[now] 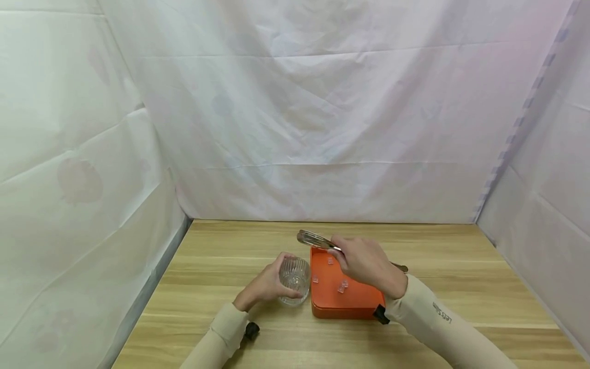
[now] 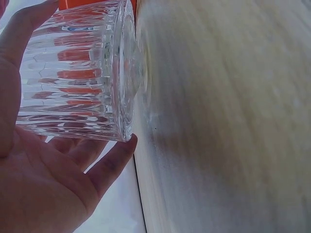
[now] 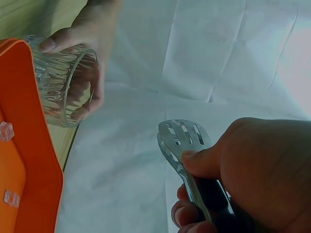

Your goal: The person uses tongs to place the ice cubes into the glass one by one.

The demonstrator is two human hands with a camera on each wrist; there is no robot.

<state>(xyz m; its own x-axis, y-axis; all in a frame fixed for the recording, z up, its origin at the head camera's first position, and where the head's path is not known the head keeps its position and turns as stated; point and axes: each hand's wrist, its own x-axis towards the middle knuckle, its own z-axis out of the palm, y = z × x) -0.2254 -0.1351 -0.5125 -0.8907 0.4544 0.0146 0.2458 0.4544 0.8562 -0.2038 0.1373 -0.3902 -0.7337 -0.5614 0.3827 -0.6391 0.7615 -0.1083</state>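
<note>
The glass (image 1: 295, 279) stands on the table (image 1: 221, 251) with the left hand's (image 1: 267, 285) fingers curled round it. The right hand (image 1: 366, 262) grips the tongs (image 1: 318, 241), raised by the far left corner of the orange tray (image 1: 328, 300), just right of the glass. Clear cubes (image 1: 330, 261) lie inside; white cloth (image 1: 322, 113) hangs behind.

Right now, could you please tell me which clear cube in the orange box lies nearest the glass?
The clear cube at the left side inside the orange box, closest to the glass; the other visible cubes lie farther right.
</note>
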